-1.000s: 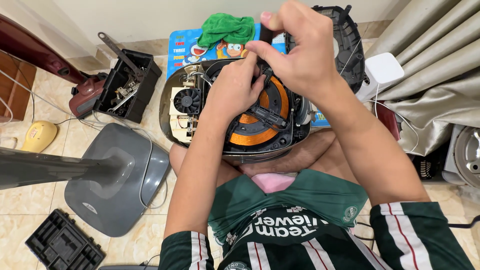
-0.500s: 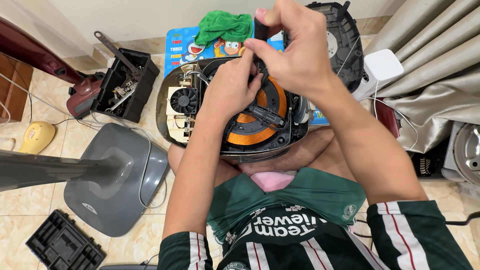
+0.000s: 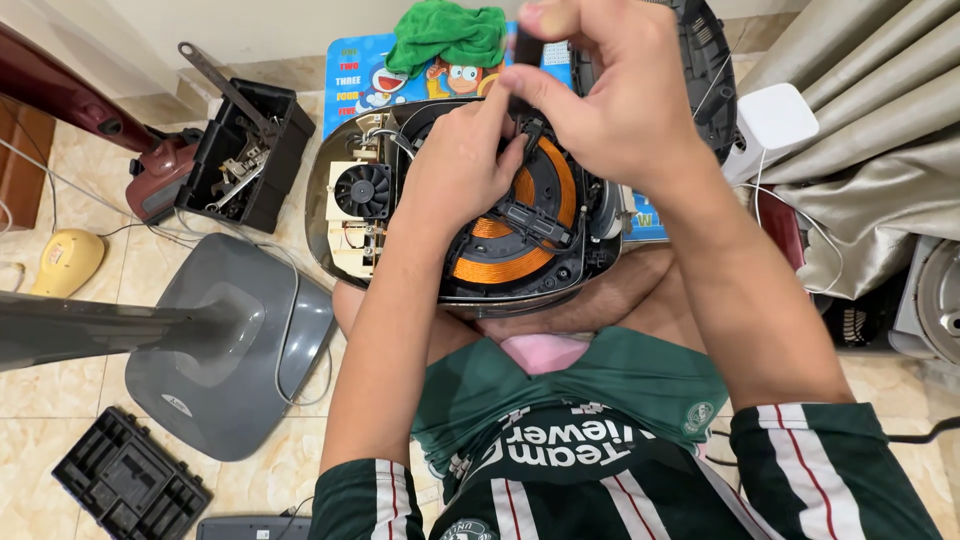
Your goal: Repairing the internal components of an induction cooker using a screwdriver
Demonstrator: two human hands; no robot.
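Observation:
An opened round appliance [image 3: 340,190] rests on my legs, its orange copper coil [image 3: 500,262] and small black fan [image 3: 362,188] exposed. My left hand [image 3: 460,165] presses down on the inner parts above the coil, fingers bent. My right hand [image 3: 600,100] hovers just over it, fingers closed on a dark upright tool handle [image 3: 527,48] whose shaft points down into the appliance by my left fingertips. What the tip touches is hidden by my hands.
A black toolbox [image 3: 245,155] with metal tools stands at the left. A grey fan base [image 3: 225,340] lies on the tiled floor, a black plastic cover [image 3: 125,480] near it. A green cloth [image 3: 445,35] lies on a colourful mat. Curtains and a white box [image 3: 775,125] are on the right.
My right hand has risen slightly and shifted with the tool handle; my left hand stays on the inner parts. The view has tilted a little.

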